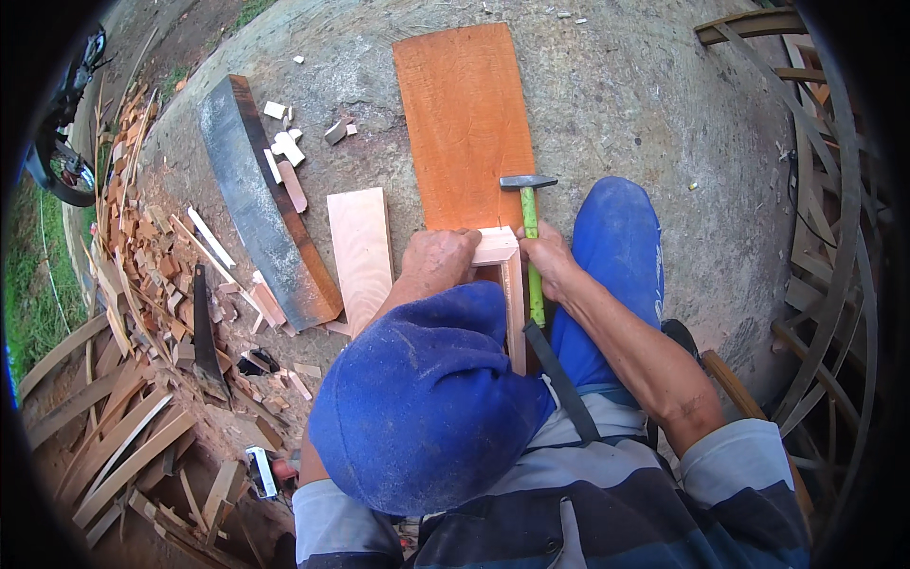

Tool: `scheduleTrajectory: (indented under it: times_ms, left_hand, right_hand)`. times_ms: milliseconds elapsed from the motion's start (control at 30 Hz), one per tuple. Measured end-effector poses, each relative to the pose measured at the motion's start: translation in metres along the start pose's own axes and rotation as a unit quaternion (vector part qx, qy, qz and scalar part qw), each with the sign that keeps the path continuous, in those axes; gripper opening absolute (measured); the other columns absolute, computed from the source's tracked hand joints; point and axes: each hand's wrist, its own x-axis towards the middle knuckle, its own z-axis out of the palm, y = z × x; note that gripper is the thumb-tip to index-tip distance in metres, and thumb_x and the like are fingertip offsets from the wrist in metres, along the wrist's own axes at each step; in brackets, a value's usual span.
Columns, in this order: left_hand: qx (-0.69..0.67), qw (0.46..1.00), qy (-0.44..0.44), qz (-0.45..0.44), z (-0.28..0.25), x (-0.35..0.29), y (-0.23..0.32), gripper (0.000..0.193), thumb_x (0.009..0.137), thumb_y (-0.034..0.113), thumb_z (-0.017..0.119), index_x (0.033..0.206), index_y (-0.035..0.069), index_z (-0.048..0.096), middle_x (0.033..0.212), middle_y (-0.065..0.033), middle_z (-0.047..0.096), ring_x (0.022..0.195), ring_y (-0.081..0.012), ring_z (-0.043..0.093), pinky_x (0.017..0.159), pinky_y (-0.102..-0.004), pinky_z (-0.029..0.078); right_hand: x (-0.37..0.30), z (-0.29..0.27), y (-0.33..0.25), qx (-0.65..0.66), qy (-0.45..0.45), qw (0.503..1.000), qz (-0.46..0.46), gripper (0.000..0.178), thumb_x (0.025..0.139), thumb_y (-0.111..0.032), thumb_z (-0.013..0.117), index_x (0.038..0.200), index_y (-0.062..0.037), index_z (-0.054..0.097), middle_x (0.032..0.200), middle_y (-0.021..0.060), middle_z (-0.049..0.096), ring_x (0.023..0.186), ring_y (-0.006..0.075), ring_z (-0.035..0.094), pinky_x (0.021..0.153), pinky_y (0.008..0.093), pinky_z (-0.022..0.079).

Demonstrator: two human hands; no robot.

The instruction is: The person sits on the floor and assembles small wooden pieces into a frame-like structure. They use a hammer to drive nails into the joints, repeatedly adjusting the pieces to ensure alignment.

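Note:
A pale wooden frame [515,305] stands between my bent knees, its mitred corner pointing away from me. My left hand [438,258] is closed on the frame's left end, fingers curled at the top edge. A thin nail [500,223] appears to stick up near that corner. In my right hand [547,260] is a hammer [529,200] with a bright green handle, gripped partway along and resting beside the frame's right side. The hammer's dark metal head points away from me, over the edge of an orange-brown board [462,114] lying on the concrete.
Left of me lie a pale plank [360,248], a thick dark beam [248,180] and small offcuts [287,147]. A handsaw [203,327] leans among heaped wood scraps [152,261]. Curved wooden strips [846,180] are piled at right. A motorcycle [64,161] stands far left.

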Motion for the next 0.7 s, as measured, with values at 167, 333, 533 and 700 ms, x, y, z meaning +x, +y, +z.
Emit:
scheduleTrajectory:
  times_ms: [167,333,533,700]
  left_hand:
    - [0.009,1.000,0.003,-0.006,0.002,0.001,0.001,0.029,0.083,0.019,0.073,0.111,0.013,0.074,0.086,-0.0159,0.076,0.088,-0.0347,0.076,0.080,-0.0484,0.059]
    - [0.027,0.999,-0.024,-0.030,-0.001,0.001,0.004,0.034,0.080,0.018,0.078,0.114,0.017,0.076,0.092,-0.0174,0.077,0.092,-0.0348,0.075,0.082,-0.0476,0.059]
    - [0.024,0.999,-0.025,-0.013,-0.005,0.000,0.004,0.037,0.081,0.017,0.078,0.118,0.017,0.076,0.093,-0.0161,0.078,0.094,-0.0350,0.075,0.084,-0.0463,0.059]
    - [0.030,0.999,-0.024,-0.013,-0.005,-0.002,0.005,0.024,0.087,0.015,0.073,0.111,0.013,0.077,0.095,-0.0175,0.077,0.095,-0.0343,0.075,0.086,-0.0464,0.060]
  right_hand:
    - [0.005,0.006,-0.007,-0.065,0.036,0.997,0.001,0.014,0.095,-0.003,0.056,0.108,-0.0071,0.059,0.094,0.0063,0.062,0.083,0.0174,0.058,0.068,0.0356,0.049]
    - [-0.025,0.004,-0.019,0.022,0.038,0.999,-0.003,0.015,0.099,-0.003,0.059,0.113,-0.0042,0.056,0.094,0.0085,0.063,0.080,0.0163,0.065,0.066,0.0335,0.054]
    - [-0.101,-0.010,-0.020,0.100,0.052,0.992,0.053,0.023,0.110,-0.014,0.045,0.132,-0.0087,0.049,0.090,0.0045,0.060,0.062,0.0133,0.058,0.046,0.0289,0.048]
    - [-0.107,-0.003,-0.017,0.092,0.072,0.985,0.124,0.041,0.109,-0.015,0.044,0.149,-0.0148,0.042,0.082,0.0014,0.054,0.051,0.0106,0.048,0.041,0.0270,0.043]
